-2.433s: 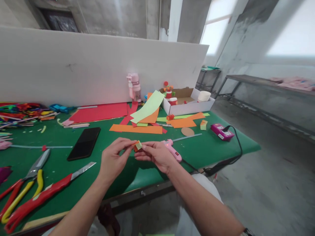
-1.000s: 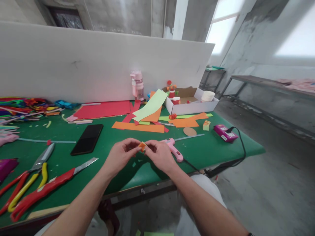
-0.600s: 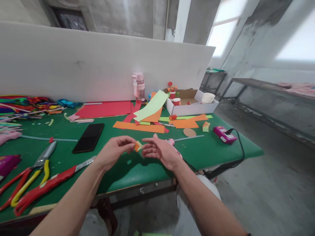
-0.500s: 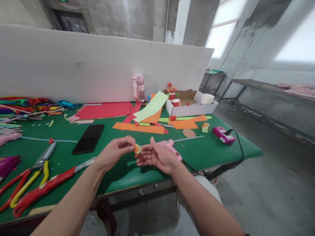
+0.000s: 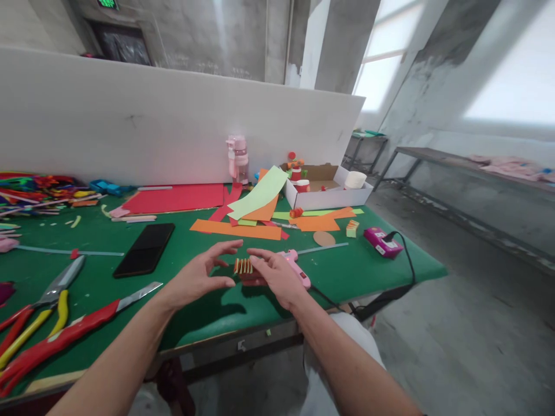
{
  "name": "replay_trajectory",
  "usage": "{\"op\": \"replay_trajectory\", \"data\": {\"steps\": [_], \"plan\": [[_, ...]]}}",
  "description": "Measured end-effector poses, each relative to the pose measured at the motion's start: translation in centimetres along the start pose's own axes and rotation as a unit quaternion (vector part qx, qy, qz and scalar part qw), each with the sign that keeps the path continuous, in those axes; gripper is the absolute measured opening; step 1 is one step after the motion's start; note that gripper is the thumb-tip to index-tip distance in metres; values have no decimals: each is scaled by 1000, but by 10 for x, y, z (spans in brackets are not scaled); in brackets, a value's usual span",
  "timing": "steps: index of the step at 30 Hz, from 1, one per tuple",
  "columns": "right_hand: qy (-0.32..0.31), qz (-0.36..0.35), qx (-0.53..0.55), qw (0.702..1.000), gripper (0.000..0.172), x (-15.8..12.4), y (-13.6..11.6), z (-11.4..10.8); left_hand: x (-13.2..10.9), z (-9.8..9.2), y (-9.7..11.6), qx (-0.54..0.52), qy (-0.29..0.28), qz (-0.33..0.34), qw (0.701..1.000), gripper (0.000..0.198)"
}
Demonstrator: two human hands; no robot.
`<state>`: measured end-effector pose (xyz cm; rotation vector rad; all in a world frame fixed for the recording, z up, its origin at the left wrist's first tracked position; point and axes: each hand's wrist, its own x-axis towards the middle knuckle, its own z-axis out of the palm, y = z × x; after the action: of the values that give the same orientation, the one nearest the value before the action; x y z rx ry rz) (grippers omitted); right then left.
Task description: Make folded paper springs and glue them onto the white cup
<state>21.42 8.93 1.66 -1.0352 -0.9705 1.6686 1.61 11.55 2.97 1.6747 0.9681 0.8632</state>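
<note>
A craft workshop, by the look of it, set up in a bare, rough room. On the green table (image 5: 368, 274) lie shears (image 5: 63, 282), a glue gun (image 5: 298, 268) and cut paper strips (image 5: 236, 229) — handwork tools and stock. Behind the table, beyond a white board (image 5: 173, 115), rises a grey, unpainted wall (image 5: 195, 34). Right of the table stretches a concrete floor (image 5: 455, 323) — with a plain long bench (image 5: 433, 155) beside a stained, patchy wall (image 5: 446, 86).
</note>
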Motion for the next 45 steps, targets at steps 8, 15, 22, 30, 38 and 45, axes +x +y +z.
{"op": "replay_trajectory", "data": {"steps": [8, 15, 22, 30, 38, 45], "plan": [[-20, 9, 25, 999, 46, -1, -1, 3, 1, 13, 6, 97, 20, 22, 995, 39], [1, 25, 33, 999, 36, -1, -4, 2, 1, 10, 8, 119, 20, 31, 992, 24], [-46, 80, 70, 993, 33, -3, -8, 3, 0, 8, 12, 123, 25, 7, 992, 29], [-47, 62, 68, 995, 30, 0, -4, -1, 2, 5, 11, 89, 64, -10, 994, 35], [-29, 57, 44, 997, 28, -2, -6, 3, 1, 10, 14, 58, 42, -42, 997, 41], [-34, 58, 54, 996, 28, -2, -9, -3, -2, -6, 10, 20, 35, -49, 998, 55]]}}
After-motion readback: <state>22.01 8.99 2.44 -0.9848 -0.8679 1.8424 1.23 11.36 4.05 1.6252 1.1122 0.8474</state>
